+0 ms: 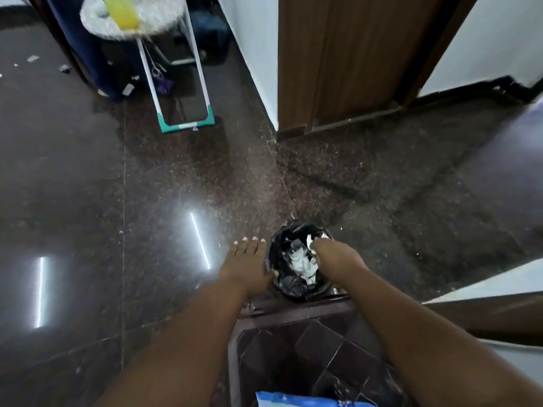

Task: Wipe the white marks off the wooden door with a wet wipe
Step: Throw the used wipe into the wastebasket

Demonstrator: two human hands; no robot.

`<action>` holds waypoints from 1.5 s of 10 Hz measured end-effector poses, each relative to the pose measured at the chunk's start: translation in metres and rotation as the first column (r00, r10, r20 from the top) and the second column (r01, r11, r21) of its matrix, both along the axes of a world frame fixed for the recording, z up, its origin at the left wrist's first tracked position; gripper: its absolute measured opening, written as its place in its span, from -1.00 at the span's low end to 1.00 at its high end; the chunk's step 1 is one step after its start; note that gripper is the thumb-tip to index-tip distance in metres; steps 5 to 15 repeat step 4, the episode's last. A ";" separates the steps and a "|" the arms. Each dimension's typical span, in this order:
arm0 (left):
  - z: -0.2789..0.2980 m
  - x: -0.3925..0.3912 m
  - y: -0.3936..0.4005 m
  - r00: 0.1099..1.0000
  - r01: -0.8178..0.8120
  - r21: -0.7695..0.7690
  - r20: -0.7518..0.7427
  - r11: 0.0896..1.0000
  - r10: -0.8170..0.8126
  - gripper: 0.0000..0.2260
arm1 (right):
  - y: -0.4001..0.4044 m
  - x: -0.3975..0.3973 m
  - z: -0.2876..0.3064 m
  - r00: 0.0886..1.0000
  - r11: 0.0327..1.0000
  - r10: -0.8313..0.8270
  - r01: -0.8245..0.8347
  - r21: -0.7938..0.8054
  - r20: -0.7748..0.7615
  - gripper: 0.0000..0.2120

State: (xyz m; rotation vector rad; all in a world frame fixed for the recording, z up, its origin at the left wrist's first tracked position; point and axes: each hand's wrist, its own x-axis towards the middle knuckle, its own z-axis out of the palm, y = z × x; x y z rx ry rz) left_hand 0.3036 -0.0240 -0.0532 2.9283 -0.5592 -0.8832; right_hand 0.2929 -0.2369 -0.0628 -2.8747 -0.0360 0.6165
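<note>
A small bin (293, 286) lined with a black bag stands on the dark floor below me, with crumpled white paper inside. My right hand (335, 255) reaches over its mouth, fingers closed on a white wet wipe (310, 240). My left hand (249, 261) rests flat against the bin's left rim, fingers stretched out and apart, holding nothing. A wooden door (346, 57) stands at the top right, its lower part in view. No white marks show on it from here.
A white and teal metal stand (182, 98) stands at the upper left, with a round tray of items on top. A dark tiled threshold (308, 353) and a blue packet (305, 400) lie at the bottom. White walls flank the door. Small scraps litter the far left floor.
</note>
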 end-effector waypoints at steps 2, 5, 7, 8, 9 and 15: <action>-0.024 0.008 -0.013 1.000 0.021 0.026 -0.008 0.999 -0.021 -0.25 | -0.016 0.017 -0.023 0.999 0.999 0.036 -0.037 -0.030 -0.034 -0.52; -0.013 0.000 -0.020 1.000 0.003 0.031 -0.004 1.000 -0.003 -0.25 | -0.023 0.001 -0.016 0.999 0.996 0.050 -0.050 -0.069 0.003 -0.54; -0.013 0.000 -0.020 1.000 0.003 0.031 -0.004 1.000 -0.003 -0.25 | -0.023 0.001 -0.016 0.999 0.996 0.050 -0.050 -0.069 0.003 -0.54; -0.013 0.000 -0.020 1.000 0.003 0.031 -0.004 1.000 -0.003 -0.25 | -0.023 0.001 -0.016 0.999 0.996 0.050 -0.050 -0.069 0.003 -0.54; -0.013 0.000 -0.020 1.000 0.003 0.031 -0.004 1.000 -0.003 -0.25 | -0.023 0.001 -0.016 0.999 0.996 0.050 -0.050 -0.069 0.003 -0.54; -0.013 0.000 -0.020 1.000 0.003 0.031 -0.004 1.000 -0.003 -0.25 | -0.023 0.001 -0.016 0.999 0.996 0.050 -0.050 -0.069 0.003 -0.54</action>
